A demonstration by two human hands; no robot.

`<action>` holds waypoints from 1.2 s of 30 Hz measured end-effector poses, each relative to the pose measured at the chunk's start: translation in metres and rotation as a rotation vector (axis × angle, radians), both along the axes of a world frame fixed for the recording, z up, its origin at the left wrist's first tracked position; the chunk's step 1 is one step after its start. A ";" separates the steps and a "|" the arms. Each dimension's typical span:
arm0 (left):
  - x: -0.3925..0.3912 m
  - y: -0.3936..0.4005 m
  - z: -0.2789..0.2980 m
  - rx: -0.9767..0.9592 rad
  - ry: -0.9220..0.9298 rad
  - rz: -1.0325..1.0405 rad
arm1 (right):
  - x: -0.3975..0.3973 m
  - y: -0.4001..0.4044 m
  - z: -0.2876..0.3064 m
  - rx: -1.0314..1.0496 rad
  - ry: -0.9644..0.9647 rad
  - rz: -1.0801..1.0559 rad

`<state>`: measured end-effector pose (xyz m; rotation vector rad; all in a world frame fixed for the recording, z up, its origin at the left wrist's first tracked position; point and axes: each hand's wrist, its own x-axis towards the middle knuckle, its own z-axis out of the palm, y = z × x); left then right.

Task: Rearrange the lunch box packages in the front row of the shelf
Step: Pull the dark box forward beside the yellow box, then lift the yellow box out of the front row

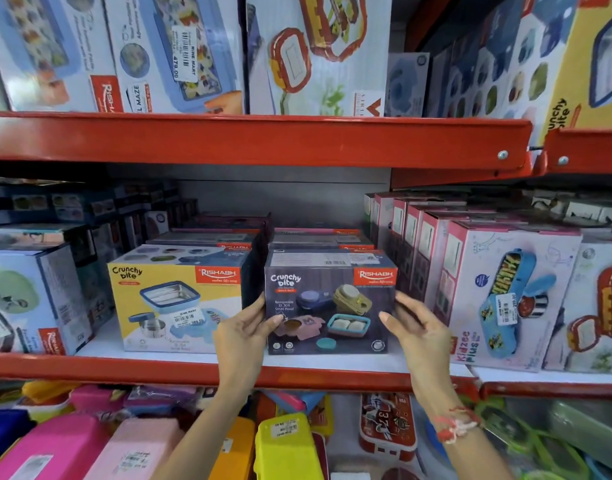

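A dark purple Crunchy Bite lunch box package [327, 303] stands at the front of the middle shelf [193, 370]. My left hand [244, 327] grips its left edge with fingers behind and thumb on the front. My right hand [419, 327] is at its right edge, fingers spread, touching the side. A yellow Crunchy Bite package [174, 299] stands just to the left in the same front row. More flat boxes are stacked behind both.
Pink Kidzee Plus boxes [498, 292] stand in a row to the right, a white and blue box [31, 299] to the left. The red upper shelf [256, 140] carries large boxes overhead. Loose coloured lunch boxes [284, 445] fill the shelf below.
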<state>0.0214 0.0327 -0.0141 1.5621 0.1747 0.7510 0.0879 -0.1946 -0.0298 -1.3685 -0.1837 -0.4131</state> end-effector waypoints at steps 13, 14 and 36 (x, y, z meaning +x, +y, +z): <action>-0.032 0.026 0.011 0.345 -0.099 0.012 | -0.052 0.059 0.022 -0.110 -0.180 -0.301; -0.039 0.035 0.015 0.370 -0.131 0.026 | -0.060 0.071 0.029 -0.116 -0.223 -0.237; -0.080 0.224 0.033 -0.182 0.190 -0.228 | -0.090 0.220 0.052 -0.075 0.299 0.261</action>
